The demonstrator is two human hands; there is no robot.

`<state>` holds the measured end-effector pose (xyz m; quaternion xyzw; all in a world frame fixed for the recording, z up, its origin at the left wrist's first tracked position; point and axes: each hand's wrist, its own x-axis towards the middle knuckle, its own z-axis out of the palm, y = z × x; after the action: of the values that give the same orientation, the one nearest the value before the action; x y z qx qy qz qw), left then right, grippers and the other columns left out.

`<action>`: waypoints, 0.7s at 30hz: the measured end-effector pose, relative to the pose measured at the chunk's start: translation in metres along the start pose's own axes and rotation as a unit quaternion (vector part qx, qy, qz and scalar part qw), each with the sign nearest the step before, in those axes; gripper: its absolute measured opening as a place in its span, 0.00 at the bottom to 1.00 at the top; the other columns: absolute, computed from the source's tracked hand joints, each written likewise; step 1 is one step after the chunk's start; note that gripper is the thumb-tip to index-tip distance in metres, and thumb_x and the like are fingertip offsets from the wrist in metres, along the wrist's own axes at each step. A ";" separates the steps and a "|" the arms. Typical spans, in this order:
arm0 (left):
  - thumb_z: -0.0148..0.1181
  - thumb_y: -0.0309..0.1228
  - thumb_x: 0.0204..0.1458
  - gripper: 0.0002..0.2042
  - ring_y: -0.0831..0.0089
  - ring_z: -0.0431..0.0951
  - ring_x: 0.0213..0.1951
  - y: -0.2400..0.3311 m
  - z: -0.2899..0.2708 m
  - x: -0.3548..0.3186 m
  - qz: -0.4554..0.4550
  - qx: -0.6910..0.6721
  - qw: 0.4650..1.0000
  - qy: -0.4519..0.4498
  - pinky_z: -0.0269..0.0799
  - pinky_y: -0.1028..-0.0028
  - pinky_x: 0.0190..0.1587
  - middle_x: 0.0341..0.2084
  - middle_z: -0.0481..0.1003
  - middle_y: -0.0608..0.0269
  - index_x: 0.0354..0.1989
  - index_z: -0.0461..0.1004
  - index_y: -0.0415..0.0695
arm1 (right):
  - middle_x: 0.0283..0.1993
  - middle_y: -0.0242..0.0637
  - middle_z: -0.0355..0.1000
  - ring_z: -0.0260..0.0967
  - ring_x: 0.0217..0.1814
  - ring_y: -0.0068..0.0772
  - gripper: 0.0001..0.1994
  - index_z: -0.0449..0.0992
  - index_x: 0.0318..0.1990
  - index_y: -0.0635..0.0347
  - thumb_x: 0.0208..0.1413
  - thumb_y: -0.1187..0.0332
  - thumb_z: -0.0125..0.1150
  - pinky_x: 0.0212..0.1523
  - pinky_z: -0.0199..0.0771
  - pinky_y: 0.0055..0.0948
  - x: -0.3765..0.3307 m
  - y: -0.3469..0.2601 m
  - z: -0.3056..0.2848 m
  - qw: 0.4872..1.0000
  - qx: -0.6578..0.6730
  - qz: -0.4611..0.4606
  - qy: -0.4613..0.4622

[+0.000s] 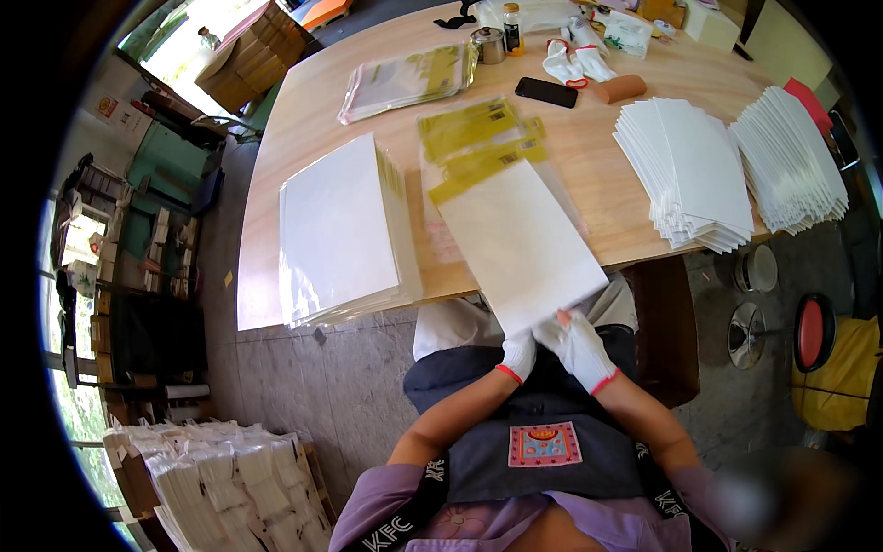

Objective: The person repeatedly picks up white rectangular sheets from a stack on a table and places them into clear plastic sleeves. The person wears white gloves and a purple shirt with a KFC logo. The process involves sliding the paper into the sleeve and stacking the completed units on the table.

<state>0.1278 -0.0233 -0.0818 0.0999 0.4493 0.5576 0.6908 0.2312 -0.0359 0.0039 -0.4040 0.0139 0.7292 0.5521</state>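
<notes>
A white flat board (524,244) lies slanting over the table's front edge, its near end above my lap. An olive-yellow band shows at its far end, and it seems to be inside a clear plastic sleeve. My left hand (519,355), in a white glove with a red cuff, is closed at the board's near left corner, with its fingers partly hidden. Gloved the same way, my right hand (578,350) pinches the near edge, a bare fingertip showing. Under the board's far end lie flat clear sleeves (467,129) with olive-yellow bands.
Left of the board stands a stack of sleeved white boards (340,225). Fanned white boards (685,170) and another pile (789,161) sit at the right. Farther back are more sleeves (405,81), a black phone (546,92), a brown roll (620,88), white gloves (578,64) and a jar (512,29).
</notes>
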 end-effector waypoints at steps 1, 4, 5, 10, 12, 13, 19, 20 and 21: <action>0.53 0.33 0.54 0.12 0.73 0.73 0.39 -0.005 -0.013 0.006 -0.007 0.070 0.997 -0.020 0.69 0.76 0.40 0.37 0.74 0.62 0.42 0.72 0.38 | 0.46 0.42 0.68 0.70 0.47 0.41 0.18 0.60 0.54 0.62 0.61 0.63 0.47 0.48 0.74 0.39 0.016 0.001 0.008 0.999 0.013 -0.017 -0.050; 0.50 0.29 0.54 0.11 0.77 0.73 0.36 0.015 -0.006 0.007 -0.018 0.110 0.993 -0.034 0.70 0.78 0.39 0.34 0.74 0.64 0.44 0.71 0.38 | 0.48 0.50 0.68 0.71 0.47 0.44 0.22 0.57 0.57 0.65 0.61 0.60 0.45 0.49 0.74 0.39 0.047 -0.007 0.017 0.991 -0.006 -0.020 -0.132; 0.48 0.29 0.55 0.12 0.73 0.74 0.37 0.032 -0.003 0.004 -0.058 0.084 0.992 -0.074 0.73 0.74 0.39 0.37 0.73 0.63 0.45 0.69 0.39 | 0.44 0.47 0.70 0.72 0.40 0.40 0.20 0.59 0.55 0.64 0.61 0.61 0.44 0.42 0.76 0.36 0.044 -0.011 0.019 0.991 -0.076 0.004 -0.108; 0.56 0.37 0.55 0.16 0.70 0.75 0.41 0.096 -0.015 -0.026 -0.106 0.125 0.985 -0.060 0.76 0.67 0.37 0.41 0.73 0.60 0.48 0.68 0.42 | 0.26 0.35 0.74 0.71 0.22 0.22 0.12 0.71 0.47 0.57 0.60 0.64 0.49 0.21 0.69 0.23 0.007 -0.032 0.044 0.843 -0.522 -0.046 -0.120; 0.54 0.37 0.56 0.14 0.70 0.77 0.36 0.110 -0.031 -0.024 -0.036 0.169 0.984 -0.044 0.75 0.72 0.37 0.36 0.75 0.61 0.44 0.69 0.40 | 0.25 0.36 0.74 0.73 0.23 0.31 0.10 0.73 0.41 0.53 0.58 0.61 0.51 0.21 0.68 0.31 0.011 -0.024 0.055 0.709 -0.660 -0.198 -0.153; 0.54 0.38 0.56 0.14 0.70 0.77 0.36 0.116 -0.035 -0.021 -0.034 0.192 0.979 -0.051 0.75 0.73 0.37 0.36 0.75 0.61 0.43 0.69 0.39 | 0.25 0.37 0.74 0.73 0.24 0.34 0.09 0.73 0.39 0.52 0.57 0.60 0.51 0.22 0.69 0.34 0.021 -0.018 0.055 0.615 -0.716 -0.286 -0.166; 0.52 0.36 0.57 0.13 0.70 0.78 0.35 0.124 -0.052 -0.002 -0.028 0.314 0.946 -0.071 0.74 0.73 0.38 0.33 0.76 0.58 0.40 0.70 0.38 | 0.25 0.38 0.74 0.74 0.27 0.41 0.07 0.66 0.36 0.50 0.54 0.60 0.52 0.23 0.71 0.42 0.039 0.009 0.079 0.316 -0.878 -0.301 -0.195; 0.52 0.36 0.57 0.12 0.69 0.78 0.35 0.125 -0.051 -0.003 -0.032 0.311 0.947 -0.075 0.74 0.73 0.38 0.33 0.76 0.58 0.40 0.70 0.38 | 0.25 0.38 0.74 0.74 0.27 0.41 0.08 0.65 0.36 0.51 0.53 0.60 0.52 0.23 0.71 0.41 0.041 0.009 0.082 0.299 -0.880 -0.305 -0.206; 0.52 0.36 0.57 0.12 0.69 0.78 0.35 0.126 -0.049 -0.005 -0.037 0.310 0.947 -0.079 0.74 0.73 0.38 0.33 0.76 0.58 0.39 0.71 0.38 | 0.24 0.39 0.74 0.74 0.27 0.41 0.08 0.65 0.36 0.51 0.53 0.61 0.53 0.22 0.71 0.40 0.041 0.009 0.086 0.284 -0.882 -0.307 -0.217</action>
<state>0.0062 -0.0002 -0.0274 0.3361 0.5473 0.3550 0.6794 0.1722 0.0327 0.0332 -0.4477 -0.8832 0.1370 0.0274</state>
